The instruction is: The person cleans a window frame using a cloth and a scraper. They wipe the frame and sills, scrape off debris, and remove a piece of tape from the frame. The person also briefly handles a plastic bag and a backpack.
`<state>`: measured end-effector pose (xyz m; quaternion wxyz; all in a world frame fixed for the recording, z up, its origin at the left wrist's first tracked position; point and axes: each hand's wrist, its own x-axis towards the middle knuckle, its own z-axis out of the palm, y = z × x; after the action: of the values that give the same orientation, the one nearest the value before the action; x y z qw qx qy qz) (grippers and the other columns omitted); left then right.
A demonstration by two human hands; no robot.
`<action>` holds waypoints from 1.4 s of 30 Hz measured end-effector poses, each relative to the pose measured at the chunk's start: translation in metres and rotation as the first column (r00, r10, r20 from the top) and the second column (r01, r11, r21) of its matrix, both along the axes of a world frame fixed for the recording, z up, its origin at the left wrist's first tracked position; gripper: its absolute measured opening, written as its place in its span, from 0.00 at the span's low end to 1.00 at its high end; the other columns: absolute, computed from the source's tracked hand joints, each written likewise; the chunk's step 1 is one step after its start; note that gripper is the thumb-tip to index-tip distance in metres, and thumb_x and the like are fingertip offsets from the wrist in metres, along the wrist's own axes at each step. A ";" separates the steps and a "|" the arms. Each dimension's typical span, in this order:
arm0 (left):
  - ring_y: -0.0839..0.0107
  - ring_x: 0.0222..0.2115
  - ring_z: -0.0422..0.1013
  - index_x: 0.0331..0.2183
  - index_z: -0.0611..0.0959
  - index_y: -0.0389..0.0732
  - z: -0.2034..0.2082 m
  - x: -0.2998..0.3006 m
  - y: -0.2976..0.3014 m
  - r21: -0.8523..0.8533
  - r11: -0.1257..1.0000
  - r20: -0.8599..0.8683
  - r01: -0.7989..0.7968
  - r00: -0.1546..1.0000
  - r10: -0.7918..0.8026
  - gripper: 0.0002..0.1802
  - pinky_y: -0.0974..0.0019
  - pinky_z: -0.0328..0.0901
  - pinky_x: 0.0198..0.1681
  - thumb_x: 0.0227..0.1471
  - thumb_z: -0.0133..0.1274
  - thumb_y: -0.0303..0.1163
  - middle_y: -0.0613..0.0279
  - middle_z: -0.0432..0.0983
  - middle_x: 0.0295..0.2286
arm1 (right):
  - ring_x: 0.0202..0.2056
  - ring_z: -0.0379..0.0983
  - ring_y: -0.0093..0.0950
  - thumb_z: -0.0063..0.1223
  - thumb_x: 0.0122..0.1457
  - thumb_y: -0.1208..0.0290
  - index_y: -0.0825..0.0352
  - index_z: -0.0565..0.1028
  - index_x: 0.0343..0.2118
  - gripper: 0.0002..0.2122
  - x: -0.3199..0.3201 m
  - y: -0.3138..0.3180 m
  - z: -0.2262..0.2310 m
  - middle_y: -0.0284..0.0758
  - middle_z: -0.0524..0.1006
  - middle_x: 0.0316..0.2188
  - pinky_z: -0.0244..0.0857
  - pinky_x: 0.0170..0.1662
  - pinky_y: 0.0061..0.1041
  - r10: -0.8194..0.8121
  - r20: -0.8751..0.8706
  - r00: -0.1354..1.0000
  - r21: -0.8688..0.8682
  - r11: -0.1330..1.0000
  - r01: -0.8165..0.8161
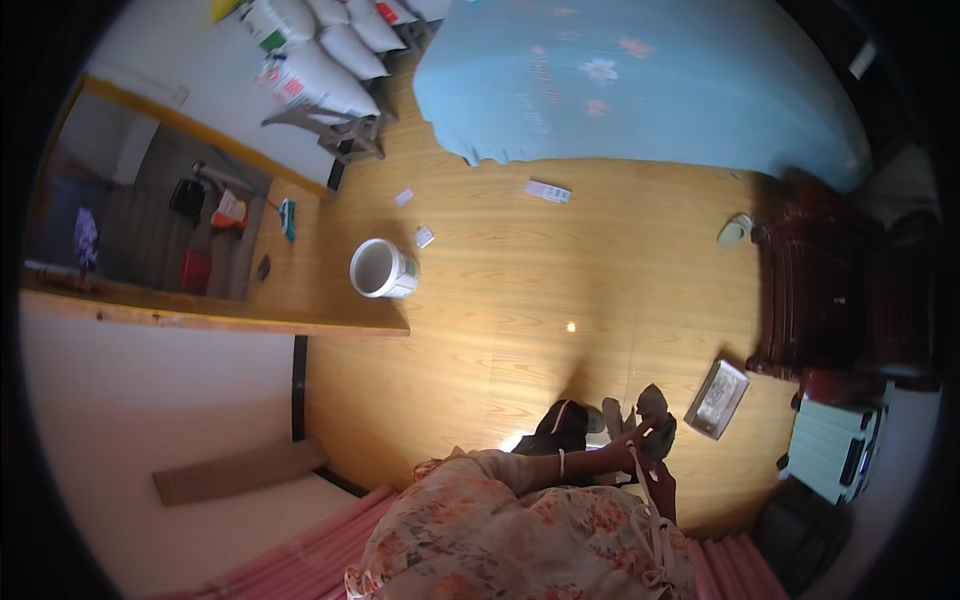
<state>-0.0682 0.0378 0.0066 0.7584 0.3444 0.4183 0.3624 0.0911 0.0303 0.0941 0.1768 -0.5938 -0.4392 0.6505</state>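
Note:
From the lower edge my left forearm, with a white band round it, reaches across to the right. My left hand (634, 434) is closed at a piece of dark grey cloth (652, 402), possibly a glove. Close below, my right hand (658, 452) meets the left one. Dark grey cloth seems to cover it, and its fingers cannot be made out. Another grey strip (612, 414) shows just left of the hands. Farther left is a black thing with a light stripe (563, 420), low by my body, partly hidden by my sleeve.
A white bucket (408, 277) stands on the wooden floor, left of centre. A shallow metal tray (718, 400) lies to the right, near a pale green suitcase (835, 450). Dark wooden furniture (810, 290) lines the right. Ahead is a blue-covered bed (640, 110); sacks (320, 80) rest far left.

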 end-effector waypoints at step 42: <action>0.70 0.32 0.72 0.43 0.73 0.36 0.002 -0.034 0.006 -0.066 0.913 -0.211 0.402 0.889 -0.407 0.30 0.64 0.66 0.32 0.53 0.63 0.50 0.55 0.75 0.30 | 0.20 0.65 0.18 0.58 0.58 0.70 0.61 0.69 0.29 0.08 -0.008 -0.024 -0.039 0.27 0.70 0.23 0.57 0.17 0.20 -0.568 0.089 0.818 -0.061 0.817 0.573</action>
<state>-0.1020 0.0440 0.0088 0.7694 0.4542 0.4226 0.1518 0.0831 0.0060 0.0550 0.3233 -0.7265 -0.2188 0.5656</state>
